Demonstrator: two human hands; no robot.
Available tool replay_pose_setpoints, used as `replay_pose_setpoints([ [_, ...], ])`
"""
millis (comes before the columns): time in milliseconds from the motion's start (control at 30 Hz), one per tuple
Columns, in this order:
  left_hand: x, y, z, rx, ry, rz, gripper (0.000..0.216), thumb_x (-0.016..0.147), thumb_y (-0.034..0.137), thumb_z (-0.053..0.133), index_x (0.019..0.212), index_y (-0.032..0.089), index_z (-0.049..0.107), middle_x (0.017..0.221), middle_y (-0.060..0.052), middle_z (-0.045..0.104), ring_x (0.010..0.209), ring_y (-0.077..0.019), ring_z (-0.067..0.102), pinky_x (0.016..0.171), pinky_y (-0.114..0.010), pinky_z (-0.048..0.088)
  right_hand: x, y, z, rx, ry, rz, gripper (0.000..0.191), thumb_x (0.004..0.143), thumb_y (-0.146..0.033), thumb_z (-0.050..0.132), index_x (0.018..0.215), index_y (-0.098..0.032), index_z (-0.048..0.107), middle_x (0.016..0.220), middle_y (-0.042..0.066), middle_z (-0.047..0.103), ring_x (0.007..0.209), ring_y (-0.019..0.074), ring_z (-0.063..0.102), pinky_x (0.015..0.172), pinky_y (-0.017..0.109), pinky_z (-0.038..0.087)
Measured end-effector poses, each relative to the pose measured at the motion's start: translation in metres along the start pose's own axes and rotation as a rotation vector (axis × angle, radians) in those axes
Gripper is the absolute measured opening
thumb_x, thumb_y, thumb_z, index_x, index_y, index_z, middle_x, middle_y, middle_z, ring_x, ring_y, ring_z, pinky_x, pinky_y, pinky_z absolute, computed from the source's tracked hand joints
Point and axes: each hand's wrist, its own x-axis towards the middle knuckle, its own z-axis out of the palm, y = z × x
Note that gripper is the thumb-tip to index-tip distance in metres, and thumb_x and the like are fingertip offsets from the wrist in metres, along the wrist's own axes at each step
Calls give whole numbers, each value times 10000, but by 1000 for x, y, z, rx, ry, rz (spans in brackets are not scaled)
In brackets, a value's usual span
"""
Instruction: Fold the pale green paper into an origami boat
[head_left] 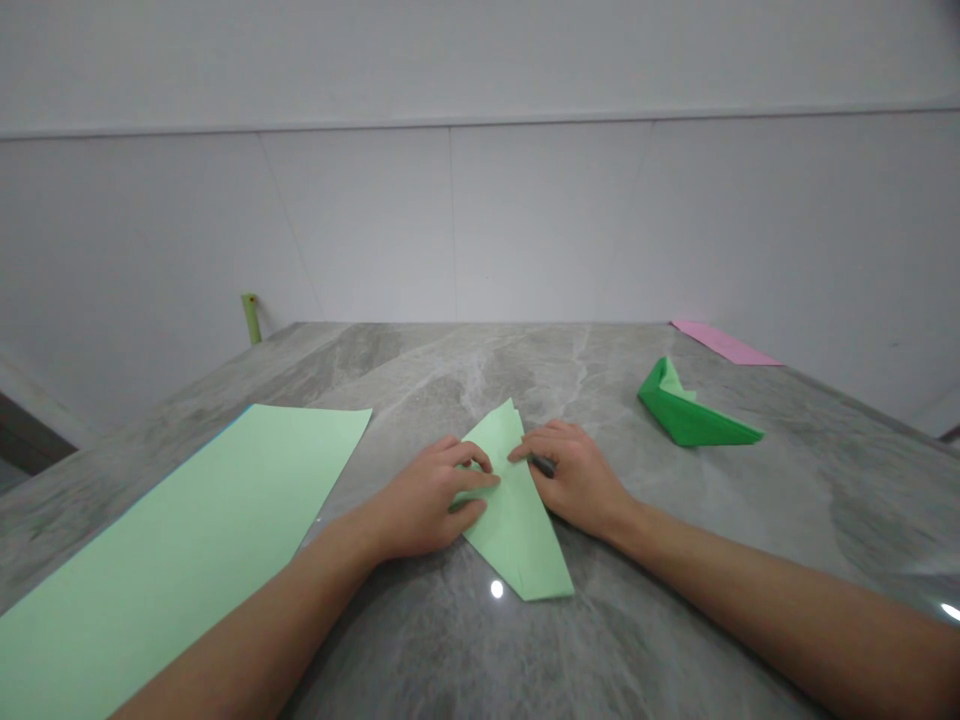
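Observation:
A folded piece of light green paper [517,530] lies on the table between my hands, its narrow tip pointing away from me. My left hand [439,495] rests on the paper's left side, fingers apart and pressing it down. Along the right edge of the paper is my right hand [574,475], with its index finger stretched onto the sheet. The other fingers curl around a short dark rod-like object [542,465], whose kind I cannot make out; most of it is hidden by the hand.
Large light green sheets [195,520] lie on the left, with a blue edge showing beneath. A folded green paper boat [694,415] sits to the right. Pink paper [727,343] lies at the far right edge of the grey marbled table [465,365], which meets a white wall.

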Motion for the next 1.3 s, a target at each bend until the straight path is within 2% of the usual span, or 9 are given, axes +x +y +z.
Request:
replay_pose_setpoints([
  [200,0,3,0,16,-20,11,334,843,222,559,1163,233,653,1135,-70,593,1058,-229,528,969,-398,423,0,0,1,30,15,-3,269,700,-26,582,824,-229,707,840,10,717,846,202,616,827,360,429],
  [400,-1,2,2,14,-10,22,349,855,248,558,1195,249,637,1254,-85,561,1179,-251,488,1032,-441,381,0,-1,0,39,11,-21,286,701,-24,555,837,-231,699,825,16,705,854,207,615,818,359,431],
  [767,-1,4,2,20,-30,36,362,861,263,553,1216,244,621,1269,-93,557,1185,-260,497,1039,-453,371,0,-2,0,33,-3,-26,289,695,-29,525,852,-222,673,851,23,691,894,218,608,837,376,417],
  [833,-1,4,2,24,-38,35,364,863,262,553,1221,242,614,1278,-90,551,1193,-254,492,1056,-449,354,-1,-2,1,31,-9,-27,303,713,-49,527,922,-221,665,893,34,690,918,221,607,852,385,417],
  [900,-1,4,2,21,-46,33,361,863,265,553,1219,238,609,1282,-88,547,1201,-249,488,1067,-445,342,-2,-3,2,33,-8,-12,372,738,-80,534,1073,-216,622,935,48,682,921,219,610,868,395,421],
  [1033,-2,4,2,22,-51,3,384,856,285,559,1231,208,580,1317,-113,522,1252,-275,450,1067,-463,343,-4,-4,3,47,-32,24,590,769,-148,550,1340,-178,403,979,77,659,917,228,609,872,416,440],
  [1167,-3,3,3,34,-66,-38,435,854,316,557,1274,204,541,1379,-129,481,1310,-309,397,1079,-506,316,-4,-4,4,66,-74,36,643,786,-181,550,1388,-167,324,1015,94,642,956,244,597,881,424,444],
  [1300,-2,3,3,65,-88,-64,491,860,356,544,1321,191,503,1434,-134,432,1358,-306,341,1107,-491,280,-6,-2,6,78,-99,38,713,795,-207,558,1436,-162,248,1102,119,625,1038,266,575,932,450,426],
])
